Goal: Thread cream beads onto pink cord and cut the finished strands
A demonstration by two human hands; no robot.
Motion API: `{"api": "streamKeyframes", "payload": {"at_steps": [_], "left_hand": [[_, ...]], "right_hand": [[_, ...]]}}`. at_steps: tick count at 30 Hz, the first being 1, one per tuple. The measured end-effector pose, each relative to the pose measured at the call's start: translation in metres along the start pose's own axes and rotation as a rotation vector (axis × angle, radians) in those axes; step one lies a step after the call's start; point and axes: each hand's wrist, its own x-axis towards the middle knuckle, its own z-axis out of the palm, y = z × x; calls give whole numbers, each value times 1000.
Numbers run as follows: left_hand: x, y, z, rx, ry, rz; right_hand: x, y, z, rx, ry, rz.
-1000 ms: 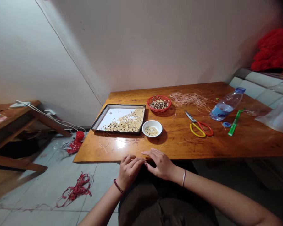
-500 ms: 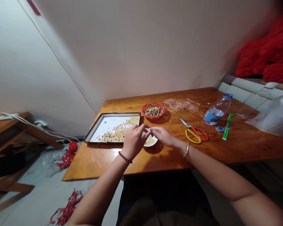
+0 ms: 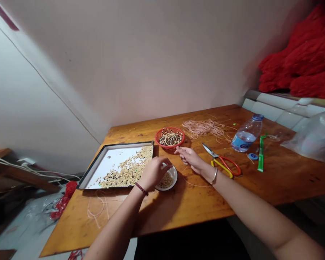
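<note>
My left hand (image 3: 155, 172) is over a small white bowl (image 3: 175, 176) of pale beads, its fingers curled inward. What lies between its fingertips is hidden. To the right and slightly farther back, my right hand (image 3: 191, 159) is closed in a pinch around a thin pink thread, too fine to follow fully. Part of a pink thread (image 3: 196, 185) shows below that hand, over the tabletop. Left of the bowl, a black-edged tray (image 3: 111, 155) with a white bottom holds many pale beads (image 3: 130, 171) mixed with some dark ones.
Behind my hands stands a red basket (image 3: 157, 141) of beaded strings. Pink cord (image 3: 203, 128) lies heaped at the back. Scissors (image 3: 222, 162), a water bottle (image 3: 245, 135), a blue cap (image 3: 252, 156) and a green packet (image 3: 260, 155) are at right. Loose thread (image 3: 97, 207) lies front left.
My hands, which were together above the bowl, are now apart. The left has lowered toward the bowl; the right has shifted right. The camera view has also moved.
</note>
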Motion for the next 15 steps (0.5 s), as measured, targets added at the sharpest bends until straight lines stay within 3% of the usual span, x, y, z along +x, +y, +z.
{"api": "streamKeyframes", "payload": {"at_steps": [5, 15], "left_hand": [[8, -6, 0, -452, 142, -34], [8, -6, 10, -646, 191, -81]], "right_hand": [[-5, 5, 3, -331, -68, -306], [-9, 8, 6, -318, -102, -260]]}}
